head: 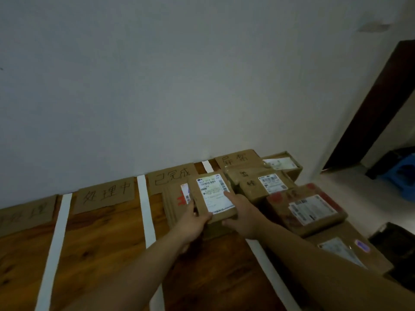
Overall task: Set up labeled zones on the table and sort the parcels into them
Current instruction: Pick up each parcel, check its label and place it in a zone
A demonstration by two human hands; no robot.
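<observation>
While both arms reach forward, my left hand (195,221) and right hand (241,215) clasp a small parcel (212,196) by its near edge, over the third zone. Bare table (96,239) lies open leftward; boxes (305,207) crowd the right.

A pale grey-white wall (179,75) rises beyond the hands, with a faint stain (372,26) high and to their right. A dark brown door frame (372,108) slants down on the far right. Low to the right of the hands, a blue plastic stool (404,173) stands on the light floor (350,194), and a black bin (395,243) sits nearer.
</observation>
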